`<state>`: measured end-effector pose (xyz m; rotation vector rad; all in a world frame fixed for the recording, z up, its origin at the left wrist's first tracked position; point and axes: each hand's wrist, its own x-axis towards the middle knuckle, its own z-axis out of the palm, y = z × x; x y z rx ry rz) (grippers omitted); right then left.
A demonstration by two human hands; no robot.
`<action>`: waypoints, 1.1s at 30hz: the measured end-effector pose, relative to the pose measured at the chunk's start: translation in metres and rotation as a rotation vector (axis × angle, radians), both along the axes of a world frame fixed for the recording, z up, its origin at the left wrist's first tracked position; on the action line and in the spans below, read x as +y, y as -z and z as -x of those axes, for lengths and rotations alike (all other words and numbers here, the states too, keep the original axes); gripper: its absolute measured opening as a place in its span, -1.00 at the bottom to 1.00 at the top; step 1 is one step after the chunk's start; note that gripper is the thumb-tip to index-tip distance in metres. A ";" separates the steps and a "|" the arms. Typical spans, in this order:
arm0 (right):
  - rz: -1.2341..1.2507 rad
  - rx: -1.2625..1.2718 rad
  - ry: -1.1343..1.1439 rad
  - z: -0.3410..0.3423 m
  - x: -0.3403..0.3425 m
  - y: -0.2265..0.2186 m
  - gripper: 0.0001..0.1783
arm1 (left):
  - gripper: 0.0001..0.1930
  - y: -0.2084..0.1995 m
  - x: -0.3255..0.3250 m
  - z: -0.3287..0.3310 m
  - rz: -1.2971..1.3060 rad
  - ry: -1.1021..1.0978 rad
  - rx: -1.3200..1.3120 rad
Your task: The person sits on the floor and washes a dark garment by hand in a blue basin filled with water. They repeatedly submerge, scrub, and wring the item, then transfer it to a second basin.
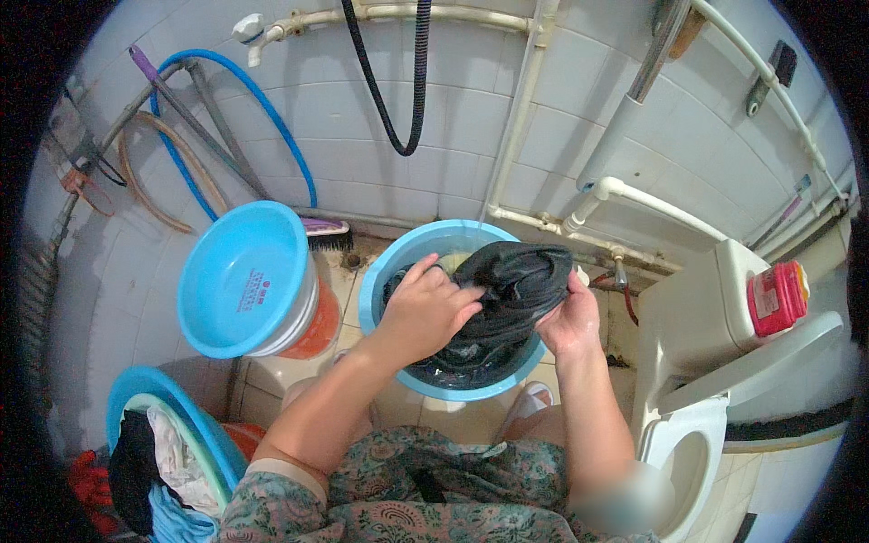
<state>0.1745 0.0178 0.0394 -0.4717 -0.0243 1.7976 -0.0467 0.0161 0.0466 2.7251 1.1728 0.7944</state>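
Note:
A bunched dark wet cloth (520, 281) is held up over a light-blue basin (373, 312) on the floor. My right hand (572, 317) grips its right side, thumb up along the edge. My left hand (425, 303) is at the cloth's left side, its bent fingers closed against the folds; part of the grip is hidden. The lower part of the cloth hangs into the basin, where some water (462, 378) shows near the front rim. A pale yellowish patch (455, 261) is visible behind my left fingers.
Left of the basin, another blue basin (244, 281) sits on a bucket (317, 321). A blue tub (136, 380) with clothes (176, 457) stands lower left. A toilet (679, 452) is at the right. A brush (326, 233), hoses (262, 95) and pipes (520, 118) line the wall.

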 end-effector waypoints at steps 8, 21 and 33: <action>-0.070 0.038 -0.408 0.027 -0.018 0.006 -0.58 | -0.59 0.024 0.011 0.005 0.112 0.014 -0.133; 0.233 -0.692 0.003 0.000 0.010 0.047 -0.71 | -0.70 0.013 0.043 0.040 1.246 0.390 -1.956; -0.331 -1.374 -0.143 0.035 0.011 0.049 -0.69 | -0.70 0.008 0.020 0.017 1.177 0.406 -1.473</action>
